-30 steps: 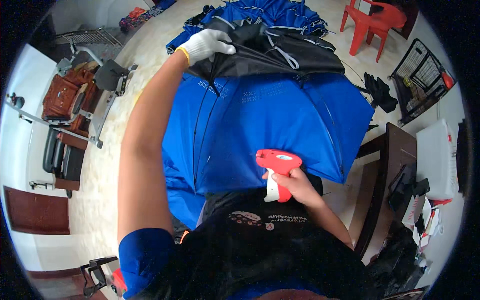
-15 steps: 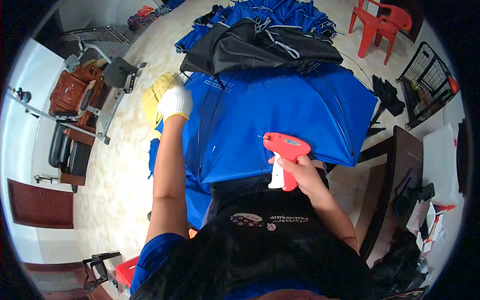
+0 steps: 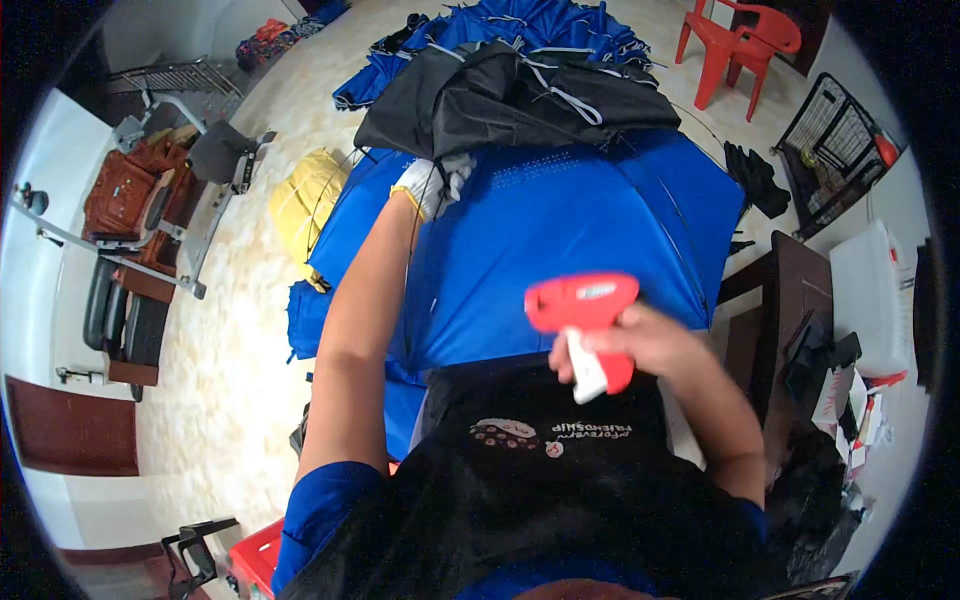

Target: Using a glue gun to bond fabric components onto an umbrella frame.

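Observation:
An open blue umbrella (image 3: 540, 250) lies spread in front of me, its thin dark ribs running over the cloth. Folds of black umbrella fabric (image 3: 530, 105) with white cords cover its far edge. There my left hand (image 3: 432, 190), in a white knit glove, has its fingers bent around a thin black piece (image 3: 443, 172) that I cannot name for certain. Closed round its handle, my right hand (image 3: 640, 342) holds a red and white tagging gun (image 3: 590, 300) above the umbrella's near right part. Motion blurs the gun and that hand.
More blue umbrellas (image 3: 540, 25) are heaped at the far end. Yellow fabric (image 3: 305, 195) lies to the left, beyond it exercise equipment (image 3: 215, 155). A red plastic chair (image 3: 740, 45), a black wire cage (image 3: 830, 150) and a dark wooden table (image 3: 800, 275) stand on the right.
My left hand has moved right, from the yellow fabric to the edge of the black fabric. The right hand has shifted slightly right with the tagging gun.

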### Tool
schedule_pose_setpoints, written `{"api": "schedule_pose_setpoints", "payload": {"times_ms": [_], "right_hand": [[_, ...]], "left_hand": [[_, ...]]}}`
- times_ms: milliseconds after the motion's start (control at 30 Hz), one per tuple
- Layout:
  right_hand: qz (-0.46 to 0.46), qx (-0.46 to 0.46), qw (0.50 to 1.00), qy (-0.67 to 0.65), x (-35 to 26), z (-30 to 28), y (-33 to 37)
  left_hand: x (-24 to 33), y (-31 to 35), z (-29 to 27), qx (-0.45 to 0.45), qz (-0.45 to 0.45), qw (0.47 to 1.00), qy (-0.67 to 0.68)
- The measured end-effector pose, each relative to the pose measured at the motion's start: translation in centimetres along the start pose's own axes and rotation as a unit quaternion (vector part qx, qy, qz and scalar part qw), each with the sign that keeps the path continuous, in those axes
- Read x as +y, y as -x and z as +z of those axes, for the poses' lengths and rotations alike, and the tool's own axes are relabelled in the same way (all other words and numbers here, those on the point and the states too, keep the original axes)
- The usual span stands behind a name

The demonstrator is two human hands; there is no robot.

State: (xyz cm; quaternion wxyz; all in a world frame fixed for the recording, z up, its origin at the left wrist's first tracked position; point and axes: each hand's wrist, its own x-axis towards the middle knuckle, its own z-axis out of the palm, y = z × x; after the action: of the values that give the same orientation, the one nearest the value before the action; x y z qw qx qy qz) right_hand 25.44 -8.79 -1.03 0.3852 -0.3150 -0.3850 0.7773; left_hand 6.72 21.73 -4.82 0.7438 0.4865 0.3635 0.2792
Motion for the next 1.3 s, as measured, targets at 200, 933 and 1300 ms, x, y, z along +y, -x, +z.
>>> {"api": "schedule_pose_setpoints", "payload": {"times_ms": [200,933,1300], "right_hand": [[-0.146,0.136,0.957,0.212,-5.9,-6.5,-9.4],[0.031,0.222,0.972,0.065,-5.0,-10.5,-11.8],[-0.036,0.227,0.973,-0.031,0.0,-12.4,-20.7]], "left_hand": [[-1.2,-0.9,0.2,-0.034,0.010,0.996,-0.083],[-3.6,-0.9,-2.0,-0.009,-0.109,0.994,0.023],[-7.3,-0.4,-4.2,0.009,-0.146,0.987,0.059]]}}
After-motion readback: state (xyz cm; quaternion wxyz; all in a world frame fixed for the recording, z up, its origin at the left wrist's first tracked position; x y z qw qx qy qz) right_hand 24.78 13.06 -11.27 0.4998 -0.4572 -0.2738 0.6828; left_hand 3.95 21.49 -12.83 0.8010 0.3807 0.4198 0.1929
